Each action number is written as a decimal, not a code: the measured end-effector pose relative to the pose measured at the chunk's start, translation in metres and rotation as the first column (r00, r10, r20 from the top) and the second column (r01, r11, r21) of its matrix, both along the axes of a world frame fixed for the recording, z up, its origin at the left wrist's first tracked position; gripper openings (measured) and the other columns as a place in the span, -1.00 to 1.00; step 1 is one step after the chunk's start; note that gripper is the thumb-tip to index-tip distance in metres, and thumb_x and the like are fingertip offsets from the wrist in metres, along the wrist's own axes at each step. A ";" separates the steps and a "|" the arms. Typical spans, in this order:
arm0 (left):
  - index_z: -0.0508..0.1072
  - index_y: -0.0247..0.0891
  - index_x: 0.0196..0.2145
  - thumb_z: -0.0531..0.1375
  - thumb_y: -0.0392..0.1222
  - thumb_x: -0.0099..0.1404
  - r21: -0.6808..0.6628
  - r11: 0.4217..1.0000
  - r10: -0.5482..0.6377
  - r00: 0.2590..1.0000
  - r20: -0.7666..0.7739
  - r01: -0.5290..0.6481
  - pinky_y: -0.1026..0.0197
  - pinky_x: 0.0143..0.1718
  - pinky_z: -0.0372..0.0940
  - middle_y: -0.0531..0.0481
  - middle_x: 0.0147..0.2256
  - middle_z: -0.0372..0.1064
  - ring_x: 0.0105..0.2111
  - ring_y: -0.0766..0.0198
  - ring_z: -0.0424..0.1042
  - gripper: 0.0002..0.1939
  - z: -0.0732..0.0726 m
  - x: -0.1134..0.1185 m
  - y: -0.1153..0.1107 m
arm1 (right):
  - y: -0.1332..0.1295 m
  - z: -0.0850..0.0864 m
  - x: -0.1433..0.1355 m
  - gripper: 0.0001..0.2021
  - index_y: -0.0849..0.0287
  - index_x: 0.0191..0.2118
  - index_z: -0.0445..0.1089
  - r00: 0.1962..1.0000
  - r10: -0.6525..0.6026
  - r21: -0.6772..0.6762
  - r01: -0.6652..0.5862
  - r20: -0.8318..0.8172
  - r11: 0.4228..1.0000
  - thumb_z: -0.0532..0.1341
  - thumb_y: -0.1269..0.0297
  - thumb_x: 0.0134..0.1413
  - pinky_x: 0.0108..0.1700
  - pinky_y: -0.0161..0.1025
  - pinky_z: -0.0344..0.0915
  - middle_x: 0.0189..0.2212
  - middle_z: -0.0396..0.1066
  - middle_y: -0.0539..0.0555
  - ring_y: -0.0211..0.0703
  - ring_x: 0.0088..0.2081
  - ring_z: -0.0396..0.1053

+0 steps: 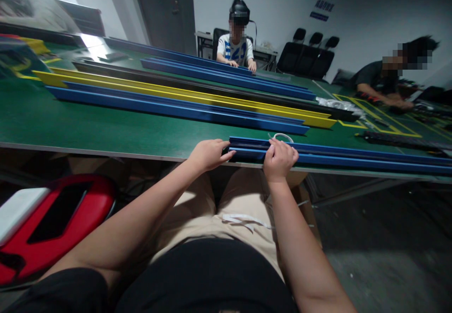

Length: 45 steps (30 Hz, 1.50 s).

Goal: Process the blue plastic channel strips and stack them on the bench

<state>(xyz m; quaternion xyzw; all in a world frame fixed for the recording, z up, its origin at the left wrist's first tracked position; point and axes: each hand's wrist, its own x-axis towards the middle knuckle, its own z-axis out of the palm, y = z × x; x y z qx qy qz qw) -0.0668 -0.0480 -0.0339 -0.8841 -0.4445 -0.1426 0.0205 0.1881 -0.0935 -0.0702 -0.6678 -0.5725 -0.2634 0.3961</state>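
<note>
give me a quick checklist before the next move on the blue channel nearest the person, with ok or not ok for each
1. Left hand at the left end of the near blue channel: ok.
2. Right hand on the same channel: ok, curled over it farther along.
3. White loop free of the right hand: cannot tell, it shows just behind the fingers.
4. Yellow channel apart from the near blue channel: ok, it lies farther back.
5. Near blue channel's right end supported: cannot tell, it runs out of view.
</note>
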 end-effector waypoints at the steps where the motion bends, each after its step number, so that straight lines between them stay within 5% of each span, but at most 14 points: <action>1: 0.48 -0.10 0.08 -0.08 0.24 0.47 -0.005 1.000 0.005 1.000 0.000 -0.005 0.15 -0.12 0.31 -0.08 -0.04 0.54 -0.08 0.11 0.52 -0.46 0.000 0.000 0.000 | 0.000 0.000 0.000 -0.65 0.05 -0.03 0.54 1.000 -0.001 0.000 0.001 0.004 1.000 0.02 0.28 0.31 0.25 0.10 -0.04 -0.01 0.54 0.09 -0.01 0.11 0.35; 45: 0.48 -0.11 0.11 -0.11 0.23 0.49 0.032 0.999 -0.025 1.000 -0.015 0.026 0.16 -0.18 0.30 -0.10 -0.09 0.54 -0.12 0.11 0.53 -0.44 -0.001 0.000 -0.001 | 0.001 -0.003 0.001 -0.67 0.06 -0.03 0.54 1.000 -0.004 0.022 0.004 -0.004 1.000 0.04 0.28 0.32 0.26 0.10 -0.03 -0.01 0.55 0.10 -0.01 0.10 0.36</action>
